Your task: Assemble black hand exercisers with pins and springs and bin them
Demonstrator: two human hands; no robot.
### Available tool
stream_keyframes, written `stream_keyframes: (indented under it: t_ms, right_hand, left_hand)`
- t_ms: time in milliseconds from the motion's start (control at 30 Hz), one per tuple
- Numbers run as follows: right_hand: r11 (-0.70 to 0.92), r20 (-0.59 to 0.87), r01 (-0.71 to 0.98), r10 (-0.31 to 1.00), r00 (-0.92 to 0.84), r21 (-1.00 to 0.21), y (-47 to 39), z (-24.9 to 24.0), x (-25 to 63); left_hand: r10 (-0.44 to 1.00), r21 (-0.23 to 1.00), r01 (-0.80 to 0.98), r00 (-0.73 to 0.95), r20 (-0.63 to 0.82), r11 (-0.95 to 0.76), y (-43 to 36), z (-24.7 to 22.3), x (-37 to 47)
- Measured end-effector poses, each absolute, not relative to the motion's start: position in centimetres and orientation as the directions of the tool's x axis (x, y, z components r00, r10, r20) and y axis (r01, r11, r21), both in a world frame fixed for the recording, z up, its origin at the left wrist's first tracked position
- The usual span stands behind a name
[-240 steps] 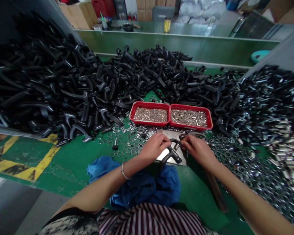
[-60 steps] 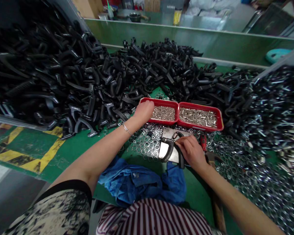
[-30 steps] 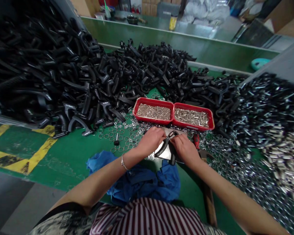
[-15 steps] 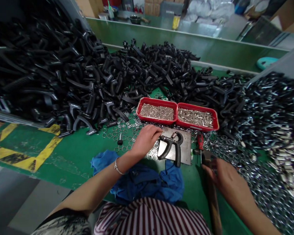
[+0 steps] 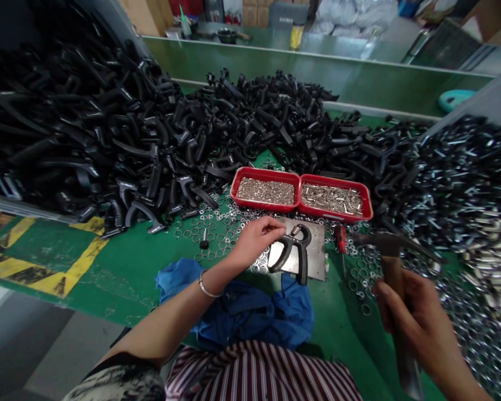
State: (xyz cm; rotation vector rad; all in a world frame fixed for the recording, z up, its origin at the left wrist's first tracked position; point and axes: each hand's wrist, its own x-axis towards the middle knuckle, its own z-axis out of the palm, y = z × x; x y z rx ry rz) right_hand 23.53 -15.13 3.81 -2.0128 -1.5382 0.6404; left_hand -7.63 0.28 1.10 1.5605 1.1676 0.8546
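My right hand (image 5: pixel 421 317) is wrapped round the wooden handle of a claw hammer (image 5: pixel 394 273), its dark head raised over the loose metal rings on the right. A black hand grip (image 5: pixel 303 259) with two legs and a small metal coil near its top lies on a flat metal plate (image 5: pixel 318 262). At the upper left of that hand grip, my left hand (image 5: pixel 256 239) has thumb and fingers pinched together; whatever sits between the fingertips is too small to make out. A red-handled screwdriver (image 5: pixel 340 239) lies just right of the plate.
Two red trays of small metal parts, the left (image 5: pixel 234 192) and the right (image 5: pixel 369 209), stand behind the plate. Black handle parts (image 5: pixel 183 128) pile up behind and left. Metal pieces (image 5: pixel 476 184) heap at right. A blue cloth (image 5: pixel 242 312) lies in front.
My right hand has lifted the hammer off the table and moved it right, turning its head. My left hand has shifted slightly right, closer over the hand grip.
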Motion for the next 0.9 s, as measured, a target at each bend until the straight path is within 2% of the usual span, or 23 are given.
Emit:
stream_keyframes:
  t_ms: [100, 233, 267, 367, 400, 500, 567, 667, 733, 800, 900]
  right_hand:
    - [-0.061, -0.053, 0.788, 0.998, 0.036, -0.613, -13.4, 4.8, 20.8]
    - [0.173, 0.158, 0.840, 0.982, -0.106, -0.514, -11.1, 4.5, 18.4]
    - [0.225, 0.172, 0.848, 0.972, -0.161, -0.481, -10.6, 4.2, 18.2]
    - [0.313, 0.087, 0.824, 0.947, -0.309, -0.473, -9.6, 3.9, 18.1]
    - [0.297, 0.078, 0.816, 0.951, -0.299, -0.496, -9.5, 3.9, 18.1]
    - [0.249, 0.187, 0.811, 0.967, -0.174, -0.530, -9.6, 3.9, 18.3]
    - [0.255, 0.190, 0.809, 0.965, -0.179, -0.529, -9.7, 3.6, 18.6]
    - [0.155, -0.013, 0.765, 0.978, -0.209, -0.625, -9.6, 3.1, 19.1]
    - [-0.037, -0.142, 0.684, 0.985, -0.098, -0.729, -9.7, 3.1, 19.3]
    - [-0.207, -0.210, 0.551, 0.976, 0.058, -0.809, -9.9, 3.4, 19.3]
    - [-0.301, -0.247, 0.344, 0.950, 0.194, -0.889, -10.3, 3.7, 19.0]
  left_hand:
    - [0.948, 0.918, 0.365, 0.316, 0.033, -0.153, 0.3, 1.6, -6.9]
    - [0.935, 0.873, 0.425, 0.342, 0.088, -0.238, 0.6, 1.7, -7.1]
    - [0.934, 0.870, 0.428, 0.347, 0.090, -0.243, 0.7, 1.6, -7.3]
    - [0.933, 0.857, 0.451, 0.349, 0.087, -0.249, 0.7, 1.3, -8.2]
    - [0.933, 0.850, 0.462, 0.348, 0.089, -0.253, 0.8, 1.2, -8.4]
    - [0.929, 0.832, 0.474, 0.349, 0.122, -0.287, 1.2, 1.1, -8.4]
    - [0.921, 0.825, 0.472, 0.364, 0.140, -0.312, 1.6, 1.1, -7.7]
    - [0.905, 0.811, 0.479, 0.403, 0.136, -0.336, 2.5, 0.8, -5.8]
    - [0.895, 0.797, 0.492, 0.426, 0.131, -0.351, 3.1, 0.3, -4.5]
    - [0.892, 0.783, 0.506, 0.431, 0.133, -0.361, 3.6, -0.2, -3.3]
    - [0.895, 0.765, 0.534, 0.429, 0.123, -0.360, 4.1, -0.8, -2.5]
